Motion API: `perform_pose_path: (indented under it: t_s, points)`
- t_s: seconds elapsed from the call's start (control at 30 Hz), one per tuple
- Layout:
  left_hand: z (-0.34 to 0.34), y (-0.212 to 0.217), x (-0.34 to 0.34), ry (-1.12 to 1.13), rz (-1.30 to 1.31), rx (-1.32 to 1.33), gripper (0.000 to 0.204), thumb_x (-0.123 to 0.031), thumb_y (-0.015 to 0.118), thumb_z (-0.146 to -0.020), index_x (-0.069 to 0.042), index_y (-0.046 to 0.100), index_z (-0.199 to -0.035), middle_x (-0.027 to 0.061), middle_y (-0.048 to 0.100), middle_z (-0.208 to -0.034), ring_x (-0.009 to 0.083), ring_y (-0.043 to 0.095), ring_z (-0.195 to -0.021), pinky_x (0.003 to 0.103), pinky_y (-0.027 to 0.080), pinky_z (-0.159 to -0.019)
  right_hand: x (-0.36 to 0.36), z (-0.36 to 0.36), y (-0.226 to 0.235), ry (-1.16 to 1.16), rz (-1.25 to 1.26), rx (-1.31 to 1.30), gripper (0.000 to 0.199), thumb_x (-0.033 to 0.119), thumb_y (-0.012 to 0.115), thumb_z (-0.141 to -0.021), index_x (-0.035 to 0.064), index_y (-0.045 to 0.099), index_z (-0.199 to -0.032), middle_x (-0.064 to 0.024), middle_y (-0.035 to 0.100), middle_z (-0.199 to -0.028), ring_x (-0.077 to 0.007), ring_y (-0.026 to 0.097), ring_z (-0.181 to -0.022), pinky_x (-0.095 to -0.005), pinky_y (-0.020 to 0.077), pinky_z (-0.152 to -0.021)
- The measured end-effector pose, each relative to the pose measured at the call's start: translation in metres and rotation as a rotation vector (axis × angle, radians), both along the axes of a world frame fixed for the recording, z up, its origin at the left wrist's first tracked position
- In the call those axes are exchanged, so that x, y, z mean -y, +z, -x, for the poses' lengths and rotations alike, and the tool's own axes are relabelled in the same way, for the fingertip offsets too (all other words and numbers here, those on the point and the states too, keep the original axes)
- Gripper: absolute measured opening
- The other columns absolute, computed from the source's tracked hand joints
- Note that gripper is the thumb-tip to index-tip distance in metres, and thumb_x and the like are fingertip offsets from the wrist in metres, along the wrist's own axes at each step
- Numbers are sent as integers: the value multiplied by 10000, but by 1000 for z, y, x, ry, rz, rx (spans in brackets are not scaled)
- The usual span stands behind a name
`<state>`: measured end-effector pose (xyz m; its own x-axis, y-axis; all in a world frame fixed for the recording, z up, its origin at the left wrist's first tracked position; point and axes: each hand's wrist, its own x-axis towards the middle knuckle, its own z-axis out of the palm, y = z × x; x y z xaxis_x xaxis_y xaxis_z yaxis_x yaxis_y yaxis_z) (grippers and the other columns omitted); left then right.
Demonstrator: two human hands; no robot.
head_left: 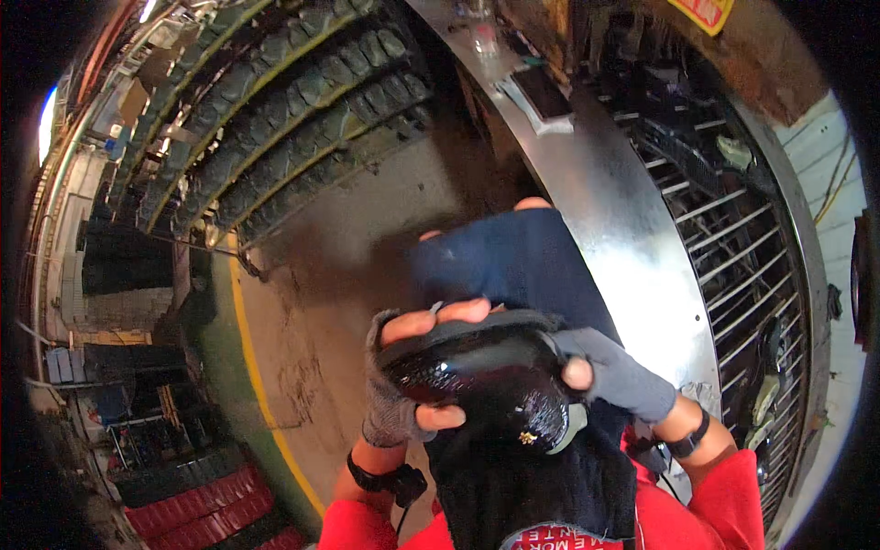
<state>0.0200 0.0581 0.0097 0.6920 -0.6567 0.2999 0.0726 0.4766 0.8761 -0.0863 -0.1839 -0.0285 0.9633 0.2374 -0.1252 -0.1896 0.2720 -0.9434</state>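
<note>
Both hands hold a glossy black shoe (486,380) close in front of the person's chest, over a dark blue cloth (513,261) draped across the lap. The left hand (403,385), in a grey fingerless glove, wraps the shoe's left end, its fingers closed around it with bare fingertips (440,321) curled over the dark sole edge. The right hand (610,371), gloved likewise, clasps the opposite side, its fingers closed on the shoe and one fingertip pressed on the upper. A wristband sits on each wrist, and red sleeves (724,500) enter from the lower edge. Judged from this grip, the work goes best if the left hand keeps the shoe steady and level while the right turns or rubs it, pressure staying light so the shiny surface is not smeared and the small gold ornament (527,438) near the lower edge is not snagged. To the right runs a curved sheet-metal counter (605,183) bearing a flat dark device (541,94), with wire racks (733,238) beyond it. The floor (367,220) is stained concrete marked by a yellow line (252,367). Rows of tyres (293,101) fill the upper left, and red stacked items (202,509) lie at lower left.
</note>
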Motion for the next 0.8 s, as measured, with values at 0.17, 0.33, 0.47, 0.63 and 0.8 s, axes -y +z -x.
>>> perform_pose_path:
  t_s: [0.17,0.33,0.47,0.63,0.8]
  points:
    - [-9,-12,7,-19,382,17,880,-195,924,-809,-203,384,-1504,251,504,-1518,554,457,-1419,675,410,-1154,21,42,-1,1,-321,-541,1015,714,692,-888,-27,461,-1542,-147,663,-1357,-235,664,-1195,-358,514,-1062]
    - [-7,-19,10,-48,150,47,820,-266,885,-854,-150,443,-1534,211,419,-1616,486,389,-1497,629,340,-1218,32,34,35,-409,-116,-407,778,588,670,-977,-32,570,-1436,-116,686,-1330,-228,671,-1184,-370,508,-1091]
    - [1,-19,31,-277,-85,-223,1276,-718,711,-866,53,87,-1667,274,275,-1692,338,349,-1550,460,239,-1268,95,-4,42,-328,262,-92,637,446,799,-850,-18,663,-1266,-64,707,-1129,-168,675,-1015,-314,529,-950]
    - [-5,-47,77,21,-405,-56,786,-424,662,-1007,-27,341,-1605,140,531,-1458,244,504,-1349,376,363,-1171,78,-38,46,3,677,131,798,346,974,-638,23,647,-1290,-63,708,-1105,-172,662,-1053,-330,521,-964]
    - [9,-51,76,293,-483,166,489,-383,487,-1090,31,537,-1346,153,613,-1172,272,597,-1077,378,464,-1003,60,-46,50,113,817,248,771,455,979,-627,46,662,-1199,-169,733,-1064,-318,731,-1019,-381,550,-879]
